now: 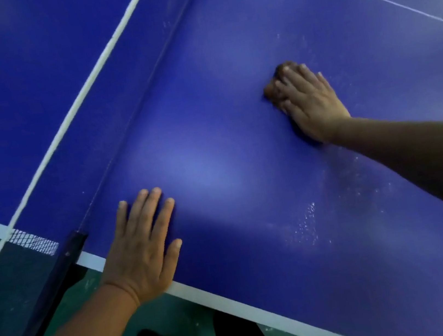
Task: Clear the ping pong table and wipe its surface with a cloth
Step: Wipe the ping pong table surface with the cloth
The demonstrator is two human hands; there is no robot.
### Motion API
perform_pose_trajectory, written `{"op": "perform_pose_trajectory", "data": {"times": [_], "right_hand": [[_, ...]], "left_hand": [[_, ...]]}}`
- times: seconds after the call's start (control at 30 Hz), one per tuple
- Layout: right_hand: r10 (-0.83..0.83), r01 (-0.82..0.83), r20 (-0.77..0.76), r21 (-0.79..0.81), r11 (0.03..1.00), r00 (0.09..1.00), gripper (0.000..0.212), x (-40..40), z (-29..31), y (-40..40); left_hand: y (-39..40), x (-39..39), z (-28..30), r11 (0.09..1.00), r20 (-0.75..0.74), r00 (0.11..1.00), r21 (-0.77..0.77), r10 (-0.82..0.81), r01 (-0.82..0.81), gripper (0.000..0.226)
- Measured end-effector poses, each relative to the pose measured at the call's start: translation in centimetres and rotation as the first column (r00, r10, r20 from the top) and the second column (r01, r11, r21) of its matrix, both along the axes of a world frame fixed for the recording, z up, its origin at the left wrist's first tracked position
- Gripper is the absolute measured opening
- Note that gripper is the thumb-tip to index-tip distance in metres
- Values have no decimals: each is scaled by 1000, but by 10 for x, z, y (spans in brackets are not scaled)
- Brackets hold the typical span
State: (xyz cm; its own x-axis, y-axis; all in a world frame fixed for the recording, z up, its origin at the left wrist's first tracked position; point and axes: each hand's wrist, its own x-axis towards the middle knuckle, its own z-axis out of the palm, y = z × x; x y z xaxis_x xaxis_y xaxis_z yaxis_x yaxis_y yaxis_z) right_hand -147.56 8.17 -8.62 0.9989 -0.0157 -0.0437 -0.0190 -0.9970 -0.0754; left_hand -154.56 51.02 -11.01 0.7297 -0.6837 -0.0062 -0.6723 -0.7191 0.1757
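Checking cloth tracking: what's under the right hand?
A brownish cloth lies under the right hand, pressed on the blue table. Only its edge shows past the fingertips; the rest is covered by the palm, so its full shape is hidden.

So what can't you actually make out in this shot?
- Small brown cloth, head view: mostly hidden under the right hand.
- Blue ping pong table: its far end and right side cut off by the frame.
- Black net: only a corner shows.
- White specks: too blurred to identify.
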Motion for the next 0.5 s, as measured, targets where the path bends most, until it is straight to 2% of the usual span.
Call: {"op": "perform_pose_trajectory", "data": {"times": [0.03, 0.1, 0.17, 0.2, 0.27, 0.3, 0.33, 0.37, 0.43, 0.47, 0.5], "right_hand": [[-78, 78, -5, 29, 997, 997, 58, -2, 0, 2], [-82, 82, -4, 38, 996, 997, 60, -23, -2, 27], [133, -133, 9, 36, 990, 991, 57, -71, -5, 64], [297, -297, -1, 40, 954, 955, 53, -104, -8, 84], [576, -573, -45, 64, 817, 817, 47, -155, -7, 104], [629, -624, -75, 77, 778, 774, 46, -160, -5, 98], [617, -615, -77, 57, 787, 783, 46, -153, -6, 84], [528, -528, -57, 22, 849, 847, 48, -138, -6, 71], [145, -144, -22, 14, 989, 989, 54, -105, -3, 43], [-57, 58, -25, 47, 997, 998, 56, -93, 0, 35], [-184, 186, -36, 76, 980, 982, 57, -89, -1, 37]], "left_hand": [[0, 3, -1, 995, 14, 995, 3, -101, 101, 65], [0, 6, -1, 978, 6, 978, 6, -207, 207, 63], [0, 7, -1, 971, -21, 971, 12, -237, 237, 60], [0, 6, -1, 968, -32, 968, 16, -250, 251, 58], [0, 6, 0, 964, -50, 963, 13, -264, 265, 57], [0, 6, 0, 964, -57, 963, 9, -264, 265, 57], [0, 7, 0, 965, -62, 963, 3, -262, 263, 56], [0, 7, 0, 966, -67, 963, -3, -259, 260, 56], [0, 8, -1, 965, -82, 961, -13, -264, 264, 56], [0, 7, -1, 964, -86, 960, -17, -266, 265, 55], [0, 7, -1, 964, -86, 960, -22, -265, 265, 55]]}}
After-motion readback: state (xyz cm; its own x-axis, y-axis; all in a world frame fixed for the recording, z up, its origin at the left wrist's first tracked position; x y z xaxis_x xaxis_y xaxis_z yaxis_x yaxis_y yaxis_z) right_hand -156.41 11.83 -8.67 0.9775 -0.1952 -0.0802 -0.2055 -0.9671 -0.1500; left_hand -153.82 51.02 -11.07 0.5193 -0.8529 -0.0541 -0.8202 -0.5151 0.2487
